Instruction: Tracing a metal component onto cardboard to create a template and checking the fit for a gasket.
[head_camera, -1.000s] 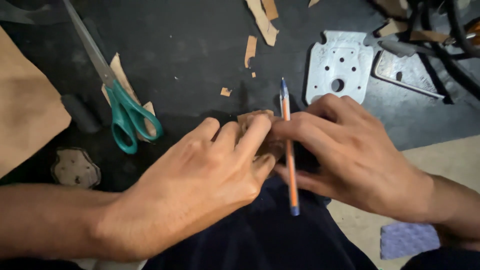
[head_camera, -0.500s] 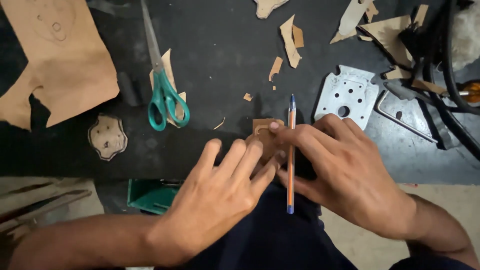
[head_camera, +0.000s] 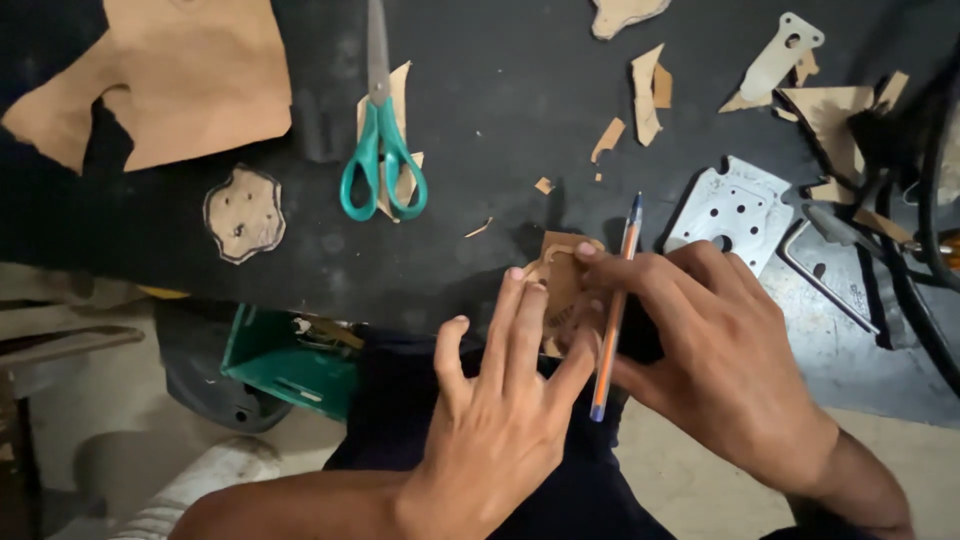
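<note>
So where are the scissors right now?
The green-handled scissors lie on the dark work surface in the upper left of the head view, on a cardboard scrap, right of the big cardboard sheet.

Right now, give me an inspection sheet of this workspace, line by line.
Surface: black worktop, dusty, strewn with offcuts.
Job's things: small brown cut piece at the worktop's edge; pen lying across it.
Clutter: green-handled scissors, large brown sheet, small cut-out shape, perforated metal plate, scraps.
Hands: left hand presses fingers flat on the piece; right hand holds the pen and pins the piece.
Cables: dark hoses or cables at the right edge.
Surroundings: green box below the worktop; pale floor.
</note>
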